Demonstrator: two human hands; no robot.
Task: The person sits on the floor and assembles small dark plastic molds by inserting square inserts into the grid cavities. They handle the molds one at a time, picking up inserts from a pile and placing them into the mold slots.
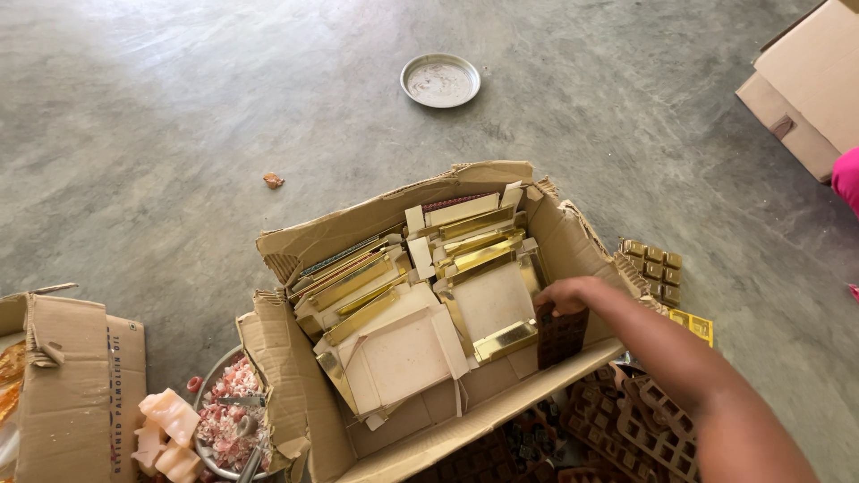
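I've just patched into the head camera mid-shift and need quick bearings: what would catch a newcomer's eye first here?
The torn cardboard box in the middle of the grey floor, crammed with flat white-and-gold folded cartons. The right hand reaches into its right side, touching a dark brown compartment tray; more such trays lie piled at the lower right. A round metal dish sits alone on the floor beyond the box.

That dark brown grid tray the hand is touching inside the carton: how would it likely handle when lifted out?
The brown grid tray looks thin and moulded, so probably light and somewhat flexible. It stands on edge against the cardboard box wall, so it may tip once the right hand lets go. Its ribbed cells should give fingers grip.
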